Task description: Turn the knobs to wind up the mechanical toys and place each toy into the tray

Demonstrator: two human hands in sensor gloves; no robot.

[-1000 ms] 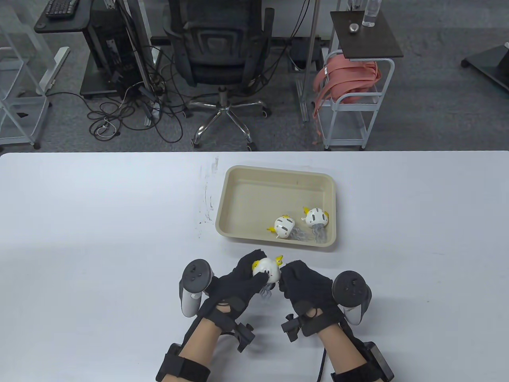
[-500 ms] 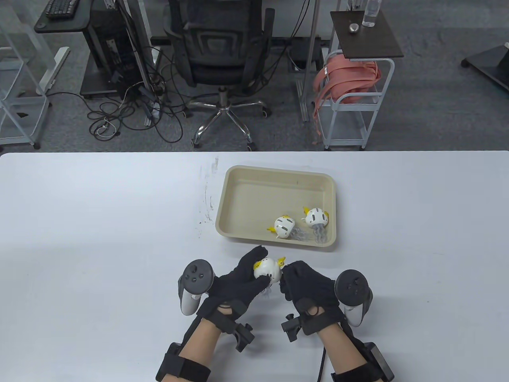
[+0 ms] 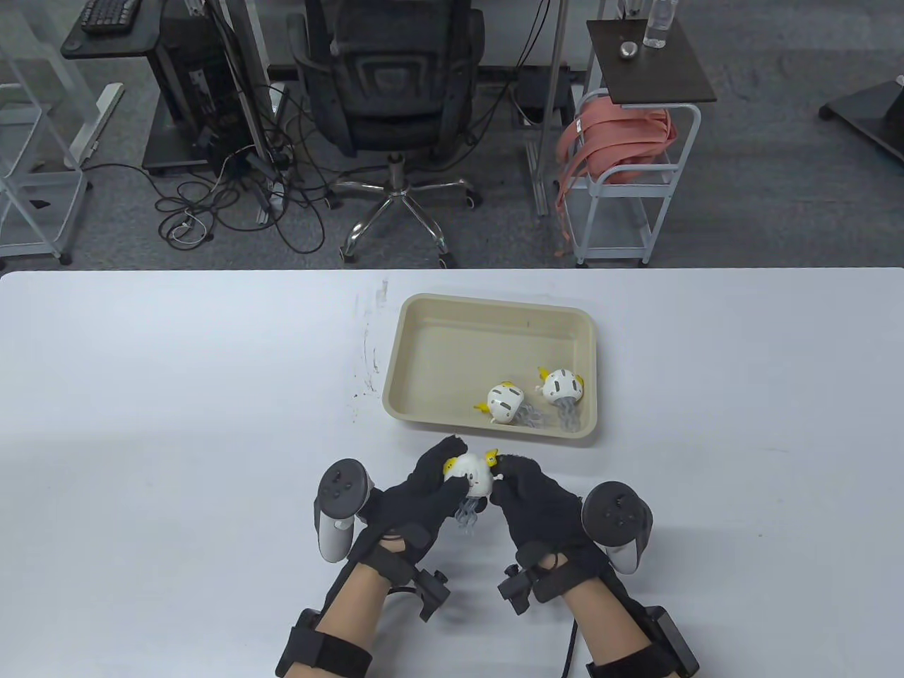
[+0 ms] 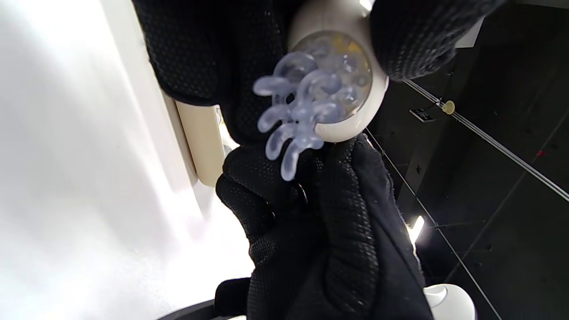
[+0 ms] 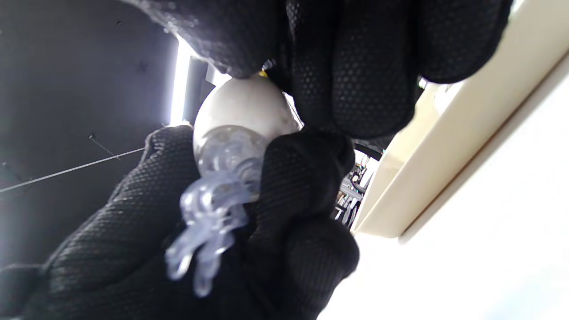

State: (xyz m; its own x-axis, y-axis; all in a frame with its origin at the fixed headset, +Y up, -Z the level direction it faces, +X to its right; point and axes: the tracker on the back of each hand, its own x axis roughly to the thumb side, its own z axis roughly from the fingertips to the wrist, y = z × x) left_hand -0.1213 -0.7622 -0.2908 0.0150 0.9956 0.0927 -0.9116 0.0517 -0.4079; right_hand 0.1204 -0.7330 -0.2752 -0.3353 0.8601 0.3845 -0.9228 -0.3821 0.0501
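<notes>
- The left hand (image 3: pixel 417 498) cups a white jellyfish toy (image 3: pixel 472 474) just above the white table (image 3: pixel 176 424), fingers and thumb curled round its dome; clear tentacles (image 4: pixel 295 111) hang free below the palm.
- The toy looks light, with a hard, smooth plastic shell that could slip. Best held by the dome, since the tentacles seem soft and bendy — a poor place to grip.
- The right hand (image 3: pixel 533 501) pinches at the yellow knob (image 3: pixel 490 460) on the toy's right side, fingertips curled onto it; this reads as winding under way.
- Farther right and beyond, the beige tray (image 3: pixel 424 311) already holds two jellyfish toys (image 3: pixel 505 402) side by side near its front right corner — the held one probably goes in next.
</notes>
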